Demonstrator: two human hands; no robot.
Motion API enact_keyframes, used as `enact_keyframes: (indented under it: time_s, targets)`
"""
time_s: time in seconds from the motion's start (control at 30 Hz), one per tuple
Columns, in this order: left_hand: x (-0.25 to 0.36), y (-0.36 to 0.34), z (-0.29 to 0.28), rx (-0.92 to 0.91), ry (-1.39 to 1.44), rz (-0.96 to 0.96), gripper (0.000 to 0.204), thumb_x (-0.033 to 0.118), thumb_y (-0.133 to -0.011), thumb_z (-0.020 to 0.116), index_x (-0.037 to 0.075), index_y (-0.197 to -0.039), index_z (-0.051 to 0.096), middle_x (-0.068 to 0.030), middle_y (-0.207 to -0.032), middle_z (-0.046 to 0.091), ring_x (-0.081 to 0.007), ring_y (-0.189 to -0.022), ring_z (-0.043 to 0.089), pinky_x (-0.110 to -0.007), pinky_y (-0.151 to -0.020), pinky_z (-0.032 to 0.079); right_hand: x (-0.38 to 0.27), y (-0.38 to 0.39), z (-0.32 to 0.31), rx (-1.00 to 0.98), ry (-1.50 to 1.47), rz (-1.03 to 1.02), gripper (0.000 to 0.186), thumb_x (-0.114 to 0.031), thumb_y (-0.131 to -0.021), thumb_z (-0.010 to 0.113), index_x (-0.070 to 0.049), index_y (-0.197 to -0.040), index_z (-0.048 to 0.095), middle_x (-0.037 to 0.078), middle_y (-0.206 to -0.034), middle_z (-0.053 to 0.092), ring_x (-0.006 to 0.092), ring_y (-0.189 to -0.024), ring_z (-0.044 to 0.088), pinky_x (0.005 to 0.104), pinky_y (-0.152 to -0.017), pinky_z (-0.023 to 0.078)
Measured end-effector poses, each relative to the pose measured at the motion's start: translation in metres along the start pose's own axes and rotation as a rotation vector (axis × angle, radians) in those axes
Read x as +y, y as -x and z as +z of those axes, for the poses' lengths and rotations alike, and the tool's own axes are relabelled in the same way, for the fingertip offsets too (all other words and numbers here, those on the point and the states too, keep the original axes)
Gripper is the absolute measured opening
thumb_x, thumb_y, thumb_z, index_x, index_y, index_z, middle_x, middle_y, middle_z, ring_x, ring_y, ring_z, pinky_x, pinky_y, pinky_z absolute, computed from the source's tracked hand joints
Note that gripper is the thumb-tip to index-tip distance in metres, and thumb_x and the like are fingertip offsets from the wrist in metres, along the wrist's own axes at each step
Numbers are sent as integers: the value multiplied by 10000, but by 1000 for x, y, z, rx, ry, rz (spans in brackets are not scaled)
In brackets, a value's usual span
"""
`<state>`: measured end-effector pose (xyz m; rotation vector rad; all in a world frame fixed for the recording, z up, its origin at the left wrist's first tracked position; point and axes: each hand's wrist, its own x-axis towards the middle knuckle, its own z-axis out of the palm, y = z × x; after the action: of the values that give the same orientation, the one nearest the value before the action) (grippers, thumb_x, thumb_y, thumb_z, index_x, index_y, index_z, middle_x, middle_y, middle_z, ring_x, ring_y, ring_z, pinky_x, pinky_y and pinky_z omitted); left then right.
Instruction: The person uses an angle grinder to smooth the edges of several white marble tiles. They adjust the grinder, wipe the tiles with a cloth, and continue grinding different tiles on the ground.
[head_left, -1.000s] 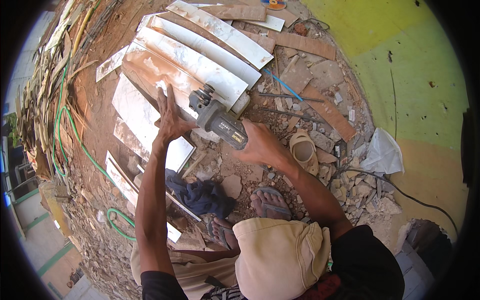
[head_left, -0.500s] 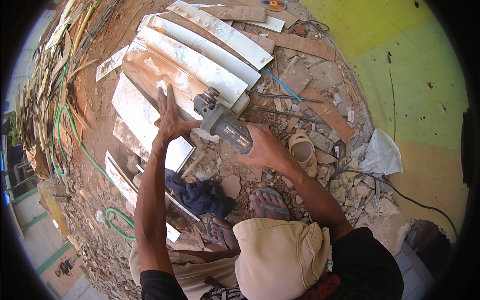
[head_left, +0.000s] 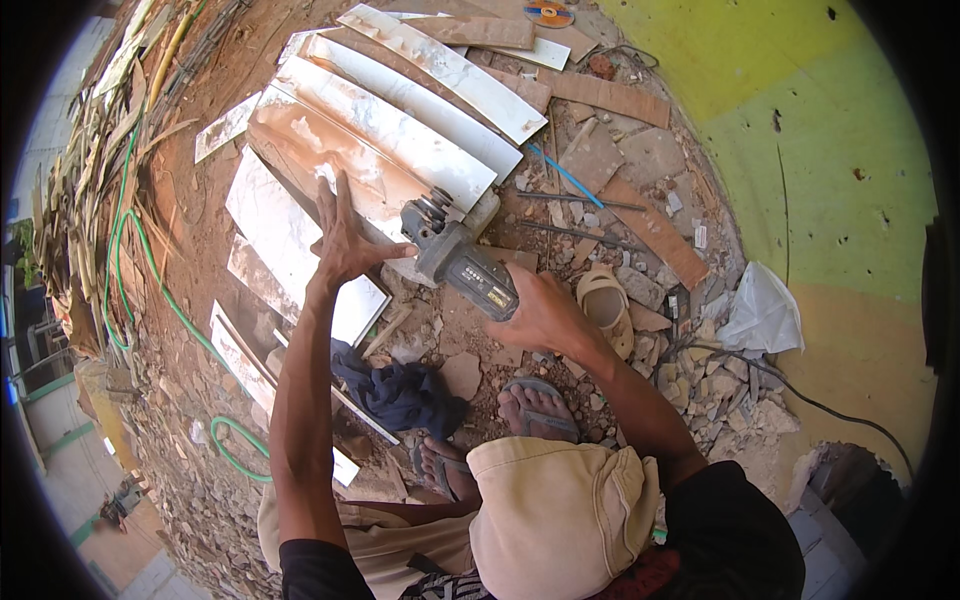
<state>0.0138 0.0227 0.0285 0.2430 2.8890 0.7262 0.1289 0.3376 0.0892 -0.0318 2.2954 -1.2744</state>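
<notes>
My right hand [head_left: 545, 310] is wrapped round the rear body of a grey angle grinder [head_left: 470, 268]. The grinder's head is at the near right end of a white tile [head_left: 372, 205] coated with reddish dust; its disc is seen nearly edge-on, and I cannot tell whether it touches the tile. A straight line runs lengthwise along the tile. My left hand [head_left: 345, 240] lies on the tile's near side with fingers spread, its thumb reaching toward the grinder's head. More white tile strips [head_left: 430, 125] lie just beyond.
A dark cloth [head_left: 400, 390] lies before my sandalled feet. To the right are a beige clog [head_left: 607, 305], a blue strip [head_left: 565, 175], rubble [head_left: 740, 395] and a black cable [head_left: 835, 405] beside a yellow-green wall [head_left: 840, 130]. A green hose [head_left: 165, 275] curves on the left.
The grinder and my right hand have shifted slightly right and toward me. My left hand stays in nearly the same place on the tile.
</notes>
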Motion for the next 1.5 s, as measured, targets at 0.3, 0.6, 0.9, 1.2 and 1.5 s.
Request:
enact_keyframes:
  time_s: [0.3, 0.6, 0.9, 1.2, 1.5]
  targets:
    - [8, 1, -1, -16, -1, -39, 1715, 713, -373, 959, 17, -1634, 27, -411, -1628, -45, -546, -1536, -18, -634, -1237, 142, 17, 4, 5, -1, 1, -8, 513, -249, -705, 798, 10, -1109, 615, 251, -895, 725, 431, -882, 729, 479, -783, 569]
    - [-4, 2, 6, 26, 19, -25, 1735, 712, -387, 954, -32, -1615, -20, -384, -1642, -37, -509, -1549, -43, -592, -1258, 114, 13, 3, 6, -30, 33, 42, 523, -245, -716, 781, 7, -1141, 608, 244, -895, 727, 427, -868, 729, 478, -785, 566]
    - [-18, 1, 10, 39, 2, 12, 1721, 539, -401, 1009, -73, -1588, -75, -366, -1651, -32, -501, -1552, -41, -539, -1278, 95, -24, -41, 10, -26, 41, -10, 507, -252, -714, 755, 39, -1094, 585, 287, -901, 714, 464, -885, 721, 502, -794, 567]
    - [-10, 1, 10, 26, 38, -36, 1703, 538, -387, 1008, -64, -1599, -27, -349, -1659, -7, -482, -1559, -39, -523, -1281, 97, -66, -90, 13, -64, 68, 30, 598, -287, -704, 766, 51, -1166, 594, 314, -1078, 705, 464, -1028, 701, 503, -895, 559]
    - [-21, -1, 13, 96, -18, 115, 1611, 658, -451, 949, 2, -1616, 52, -335, -1654, 52, -474, -1561, -25, -542, -1276, 43, -82, -127, 26, -65, 69, -6, 629, -300, -687, 782, 93, -1149, 617, 332, -1082, 706, 434, -1025, 717, 467, -892, 571]
